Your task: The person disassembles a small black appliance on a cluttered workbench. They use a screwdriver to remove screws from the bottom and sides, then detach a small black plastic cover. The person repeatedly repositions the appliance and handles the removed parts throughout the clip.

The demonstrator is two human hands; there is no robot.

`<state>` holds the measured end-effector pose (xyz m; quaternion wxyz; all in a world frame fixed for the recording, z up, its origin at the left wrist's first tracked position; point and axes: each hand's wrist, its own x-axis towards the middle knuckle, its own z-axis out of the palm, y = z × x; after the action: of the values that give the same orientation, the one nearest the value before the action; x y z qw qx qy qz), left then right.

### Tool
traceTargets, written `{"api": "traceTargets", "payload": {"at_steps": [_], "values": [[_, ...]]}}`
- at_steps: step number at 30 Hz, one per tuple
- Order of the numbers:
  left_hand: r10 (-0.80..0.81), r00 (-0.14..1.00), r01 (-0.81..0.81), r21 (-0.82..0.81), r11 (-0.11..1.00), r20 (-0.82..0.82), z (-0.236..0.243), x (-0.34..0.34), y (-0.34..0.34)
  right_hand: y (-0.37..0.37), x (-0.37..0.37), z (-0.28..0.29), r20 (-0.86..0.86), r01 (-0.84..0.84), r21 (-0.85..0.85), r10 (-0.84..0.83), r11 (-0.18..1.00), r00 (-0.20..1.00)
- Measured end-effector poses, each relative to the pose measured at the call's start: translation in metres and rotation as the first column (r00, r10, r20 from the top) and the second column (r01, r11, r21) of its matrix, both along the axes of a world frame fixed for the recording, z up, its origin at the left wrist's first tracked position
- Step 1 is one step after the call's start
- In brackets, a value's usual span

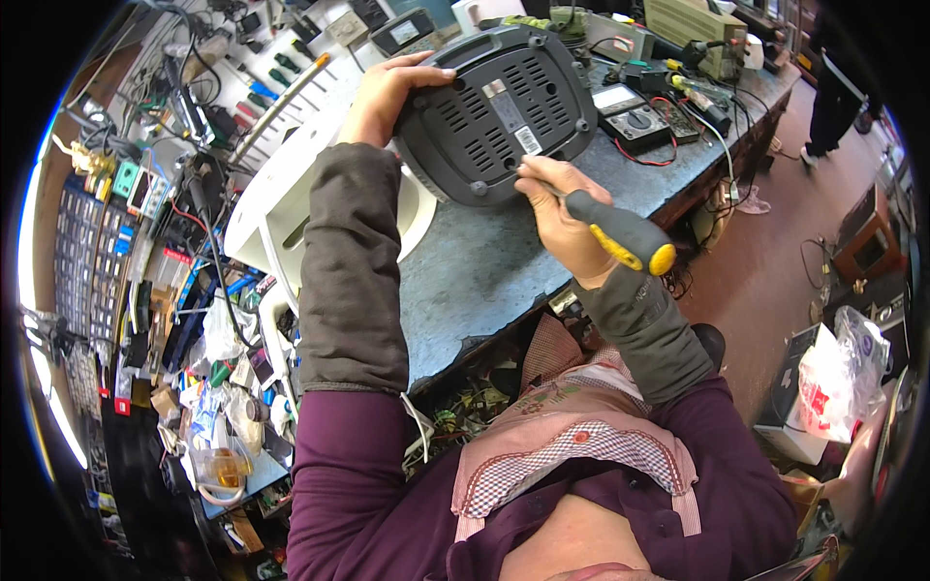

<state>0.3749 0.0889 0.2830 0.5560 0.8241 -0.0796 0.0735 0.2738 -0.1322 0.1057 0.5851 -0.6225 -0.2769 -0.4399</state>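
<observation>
A dark grey appliance base [441, 136] is tipped up over the workbench, its underside with vent slots, round feet and a label turned toward me. My left hand [387, 95] grips its upper left edge, with the thumb lying over the rim. In my right hand [565, 221] is a screwdriver [625, 230] with a black and yellow handle. Its shaft runs between my fingers toward the base's lower edge, beside a screw hole. Whether the tip sits in the hole I cannot make out. Just behind my left forearm, a white rounded housing [417, 215] rests on the bench.
Right of the base lie a multimeter [635, 118] with red leads and bench instruments [697, 34]. Several screwdrivers and tools [281, 73] line the back left. The blue bench top [465, 281] ends at a worn front edge. A white plastic bag [843, 373] is at the right.
</observation>
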Motion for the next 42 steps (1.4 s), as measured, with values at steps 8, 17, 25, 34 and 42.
{"api": "traceTargets", "payload": {"at_steps": [8,17,25,34,42], "values": [[-0.046,0.999,0.045,-0.046,0.998,-0.026,-0.009,0.022,0.024,-0.006,-0.007,-0.007,-0.039,-0.081,-0.085,0.078,0.993,0.996],[-0.078,0.995,0.075,-0.042,0.996,-0.066,-0.010,0.020,0.012,-0.096,-0.127,0.010,0.092,0.079,0.011,-0.079,0.997,0.993],[-0.014,0.991,-0.002,0.123,0.992,0.131,-0.052,-0.050,-0.040,-0.130,-0.163,-0.009,-0.237,0.222,-0.283,-0.293,0.933,0.926],[-0.038,0.810,-0.328,0.506,0.798,0.585,-0.085,-0.093,-0.081,-0.125,-0.169,-0.129,-0.589,0.188,0.112,-0.087,0.976,0.803],[-0.045,0.726,-0.451,0.525,0.722,0.686,-0.096,-0.095,-0.079,-0.131,-0.179,-0.086,-0.371,0.193,-0.205,-0.259,0.960,0.892]]}}
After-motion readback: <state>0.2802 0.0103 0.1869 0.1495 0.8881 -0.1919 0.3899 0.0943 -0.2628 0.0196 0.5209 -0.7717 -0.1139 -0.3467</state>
